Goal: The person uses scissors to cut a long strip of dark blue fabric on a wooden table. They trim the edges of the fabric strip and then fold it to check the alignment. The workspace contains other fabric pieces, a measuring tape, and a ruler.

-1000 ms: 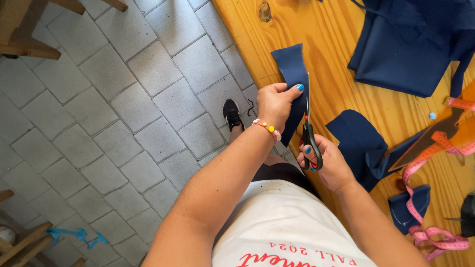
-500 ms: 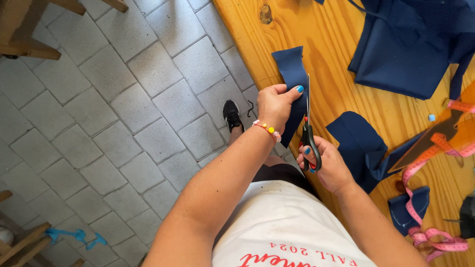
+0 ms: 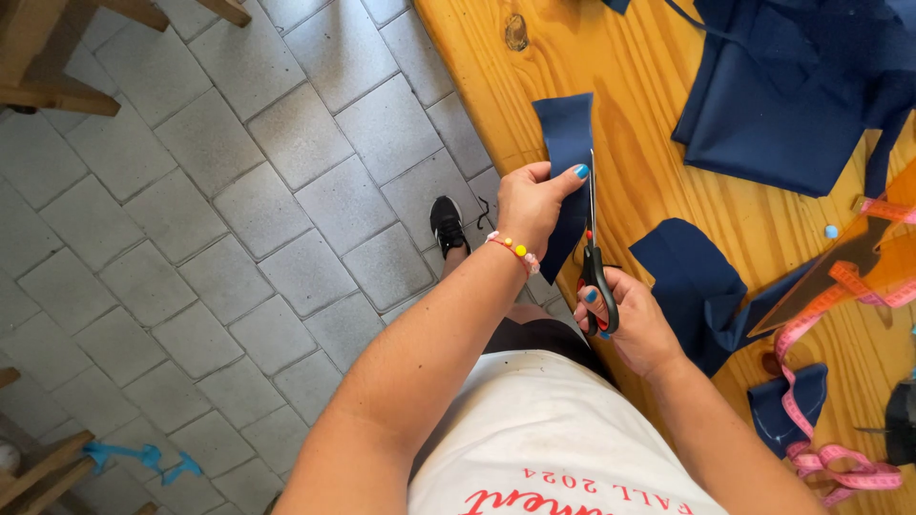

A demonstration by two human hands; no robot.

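Right hand (image 3: 634, 319) closest to the body, fingers (image 3: 592, 296) threaded through the black handles of the scissors (image 3: 593, 250) and clenched around them, blades pointing away up the strip. Just beyond, the left hand (image 3: 532, 202) pinches the navy fabric strip (image 3: 568, 181) between thumb and fingertips, a beaded bracelet (image 3: 513, 251) on that wrist. The strip is held upright off the edge of the wooden worktop (image 3: 649, 124), the scissor blades lying along its right edge, touching it; whether the blades are parted I cannot tell from here.

To the right of the scissor fingers, a second navy piece (image 3: 689, 281) lies on the worktop, near the hand. Further right, a pink measuring tape (image 3: 811, 381) trails in loops across the wood, running over an orange transparent ruler (image 3: 859, 262). A small navy scrap (image 3: 787, 405) sits under the tape.

Beyond the fingers, well apart, a big folded heap of navy cloth (image 3: 782, 95) sits at the far side of the worktop. Left of the fingers, down below, grey floor tiles (image 3: 239, 238) and a black shoe (image 3: 447, 224).
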